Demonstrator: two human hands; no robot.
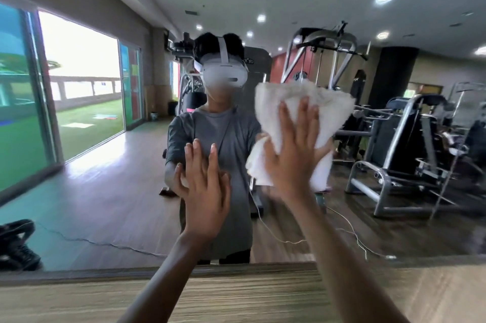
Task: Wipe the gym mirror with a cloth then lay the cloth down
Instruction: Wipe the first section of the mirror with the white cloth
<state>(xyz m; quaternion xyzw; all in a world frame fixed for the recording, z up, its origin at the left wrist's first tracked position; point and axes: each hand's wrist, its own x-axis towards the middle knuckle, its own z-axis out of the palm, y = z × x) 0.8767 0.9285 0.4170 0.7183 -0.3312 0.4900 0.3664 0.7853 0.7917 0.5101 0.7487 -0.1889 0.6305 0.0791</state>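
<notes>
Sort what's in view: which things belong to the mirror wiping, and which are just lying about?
Job:
mirror
white cloth
right hand, pressing the cloth
left hand, flat on the glass

Lying about:
reflected gym machines
white cable
black gear
wooden ledge

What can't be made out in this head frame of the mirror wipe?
- cloth: middle hidden under the right hand; lower edge blurred.
- right hand: palm side hidden by its own back; wrist blurred.
- left hand: palm faces the mirror, so how firmly it touches is unclear.
- mirror: top and sides cut off by the frame; smears too faint to tell.
- wooden ledge: cut by the bottom edge, partly behind both forearms.
</notes>
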